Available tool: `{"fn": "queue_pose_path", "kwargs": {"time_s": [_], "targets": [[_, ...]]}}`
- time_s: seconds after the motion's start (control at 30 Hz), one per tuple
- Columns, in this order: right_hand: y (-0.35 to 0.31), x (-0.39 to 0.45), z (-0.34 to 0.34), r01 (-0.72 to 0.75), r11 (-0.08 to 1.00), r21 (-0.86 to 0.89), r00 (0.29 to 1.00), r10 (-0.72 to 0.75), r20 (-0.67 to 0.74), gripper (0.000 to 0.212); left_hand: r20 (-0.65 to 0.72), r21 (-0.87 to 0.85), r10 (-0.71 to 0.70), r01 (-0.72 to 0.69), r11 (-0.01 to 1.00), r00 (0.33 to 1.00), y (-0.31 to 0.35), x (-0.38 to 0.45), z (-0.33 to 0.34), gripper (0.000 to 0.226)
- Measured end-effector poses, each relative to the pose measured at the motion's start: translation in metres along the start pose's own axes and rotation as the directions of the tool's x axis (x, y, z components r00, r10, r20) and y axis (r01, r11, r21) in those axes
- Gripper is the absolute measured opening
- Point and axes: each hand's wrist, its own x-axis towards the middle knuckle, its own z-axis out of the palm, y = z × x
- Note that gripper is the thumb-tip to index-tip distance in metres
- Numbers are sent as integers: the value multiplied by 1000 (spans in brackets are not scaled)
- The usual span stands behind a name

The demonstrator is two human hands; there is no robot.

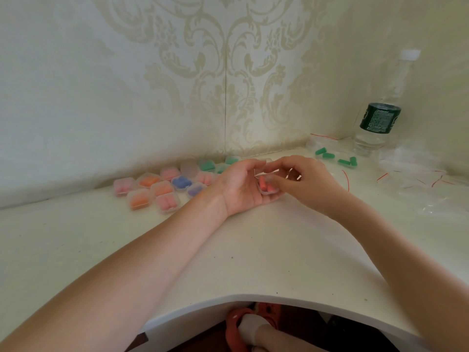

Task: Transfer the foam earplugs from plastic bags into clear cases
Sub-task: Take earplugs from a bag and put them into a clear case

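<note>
Your left hand [241, 185] cradles the clear case [268, 187]; your right hand [303, 177] pinches its lid. Coral earplugs [264, 185] inside: light, squashy. Hold the case's stiff edges.

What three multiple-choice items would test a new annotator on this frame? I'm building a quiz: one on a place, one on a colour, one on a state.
1. Where does the water bottle stand?
A. far right, by the wall
B. far left
C. table's front edge

2. What colour are the loose earplugs near the bags?
A. orange
B. green
C. purple

3. The clear case in the left hand is:
A. empty
B. snapped shut
C. holding a salmon-pink earplug

Key: 1 A, it stands in the right corner; 2 B, all look green; 3 C, the plug shows inside.
</note>
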Motion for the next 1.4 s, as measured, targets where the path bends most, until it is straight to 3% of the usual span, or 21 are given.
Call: {"fn": "queue_pose_path", "kwargs": {"time_s": [0.17, 0.4, 0.63, 0.7, 0.8, 0.97, 1.1, 1.23, 1.3, 1.4], "targets": [[1, -2, 4, 65, 994, -91, 998, -64, 9, 16, -33, 14, -7, 8, 1000, 999, 0, 3, -2, 10], [-1, -2, 3, 127, 982, -139, 992, -123, 36, 19, -62, -36, -26, 24, 999, 998, 1, 2, 0, 23], [7, -4, -2, 222, 905, -362, 971, -172, 167, 27, 8, -6, -49, 49, 999, 999, 1, 2, -1, 30], [8, -2, -1, 204, 931, -303, 972, -155, 178, 24, 2, -16, -49, 49, 999, 999, 1, 2, -1, 38], [4, -1, 1, 61, 997, -47, 993, -56, 104, 24, -5, -58, -40, 40, 998, 999, 1, 3, -2, 35], [4, 2, -2, -71, 981, 179, 997, 75, -18, 28, -72, -55, 1, -5, 998, 997, 0, 0, 1, 25], [4, 2, -5, -21, 986, 167, 985, 49, -165, 22, -86, -29, 8, -11, 1000, 996, -1, 0, 2, 44], [8, 3, 0, -23, 978, 209, 998, 34, -50, 37, -35, -28, 9, -10, 1000, 999, 1, -3, 5, 35], [9, 3, 1, -19, 979, 204, 1000, 22, -13, 38, -8, -86, 2, -3, 996, 1000, 3, -6, 4, 48], [6, -1, -2, 56, 998, 43, 998, -56, 14, 35, 28, -148, 27, -23, 989, 999, 4, -10, 3, 48]]}}
